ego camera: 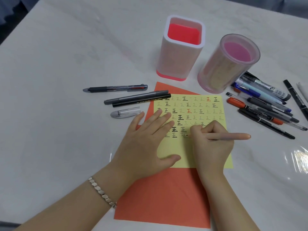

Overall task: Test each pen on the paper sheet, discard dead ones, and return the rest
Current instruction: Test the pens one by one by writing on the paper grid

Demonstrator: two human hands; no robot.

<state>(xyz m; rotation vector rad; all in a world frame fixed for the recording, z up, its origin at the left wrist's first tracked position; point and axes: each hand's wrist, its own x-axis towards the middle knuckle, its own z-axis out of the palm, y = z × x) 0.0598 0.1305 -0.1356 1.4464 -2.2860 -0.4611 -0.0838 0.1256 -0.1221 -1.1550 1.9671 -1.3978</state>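
**Pen test in progress on the yellow sheet**

Your left grip (pixel 146 140) lies flat, fingers straight, on the yellow paper sheet (pixel 185 152), in my judgement to stop it sliding. Your right grip (pixel 211 144) is closed around one peach pen (pixel 236 136), its tip at the lowest row of marks, centre frame. The sheet lies on one orange sheet (pixel 163 197).

Two holders stand at upper centre: a square holder (pixel 176 64) and a round holder (pixel 221 70). No pen shows in either.

Left of the sheet lie three pens (pixel 135 97) and one clear cap (pixel 125 112), apparently sorted apart. At right is the pen pile (pixel 263 104), at least ten; overlap prevents an exact count.
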